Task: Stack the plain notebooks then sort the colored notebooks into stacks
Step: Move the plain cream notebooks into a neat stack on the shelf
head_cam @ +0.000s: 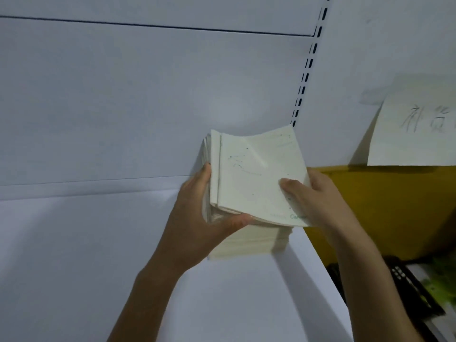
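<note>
Between left hand (197, 213) and right hand (318, 201), both holding tight: plain notebooks (251, 178), mid-stacking. Next, squaring edges, setting down on shelf (74, 243).

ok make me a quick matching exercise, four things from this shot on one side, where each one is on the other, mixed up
Things:
1. left hand
2. right hand
3. paper note
4. black crate

Places:
A. taped to the wall, upper right
B. on the notebooks' right edge, thumb on the top cover
C. lower right corner
D. on the notebooks' left edge and near corner

Pairs: 1-D, 2-B, 3-A, 4-C
</note>
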A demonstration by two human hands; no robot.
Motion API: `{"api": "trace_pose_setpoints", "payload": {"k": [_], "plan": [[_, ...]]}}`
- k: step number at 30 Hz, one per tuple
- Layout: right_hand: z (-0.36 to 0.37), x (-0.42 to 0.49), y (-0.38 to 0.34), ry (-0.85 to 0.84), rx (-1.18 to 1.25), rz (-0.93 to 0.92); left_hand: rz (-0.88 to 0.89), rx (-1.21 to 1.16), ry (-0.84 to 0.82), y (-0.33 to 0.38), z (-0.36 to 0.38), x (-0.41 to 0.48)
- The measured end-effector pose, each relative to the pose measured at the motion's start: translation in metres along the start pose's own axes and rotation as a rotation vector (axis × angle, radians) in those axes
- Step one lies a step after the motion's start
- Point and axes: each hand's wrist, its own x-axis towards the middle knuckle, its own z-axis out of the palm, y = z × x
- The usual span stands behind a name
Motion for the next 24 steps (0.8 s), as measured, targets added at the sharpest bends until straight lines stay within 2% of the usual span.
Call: {"api": "trace_pose_setpoints", "payload": {"k": [3, 6, 13, 16, 18, 21, 24], "plan": [[0.007, 0.02, 0.006, -0.044, -0.086, -0.027, -0.111, 0.032, 0.021, -0.009, 0.006, 0.004], [0.006, 0.035, 0.019, -0.141, -0.098, -0.076, -0.117, -0.069, -0.009, -0.01, 0.018, 0.006], [0.007, 0.053, 0.04, -0.375, 0.204, 0.129, -0.119, -0.115, 0.101, -0.015, 0.032, 0.01], [0.007, 0.054, 0.044, -0.36, 0.389, 0.231, -0.107, -0.171, 0.084, -0.012, 0.031, 0.01], [0.005, 0.057, 0.048, -0.318, 0.526, 0.303, -0.114, -0.289, 0.082, -0.011, 0.029, 0.015], [0.005, 0.063, 0.051, -0.293, 0.619, 0.343, -0.265, -0.487, 0.198, -0.01, 0.026, 0.029], [0.009, 0.071, 0.05, -0.273, 0.67, 0.383, -0.388, -0.509, 0.204, -0.02, 0.024, 0.049]]}}
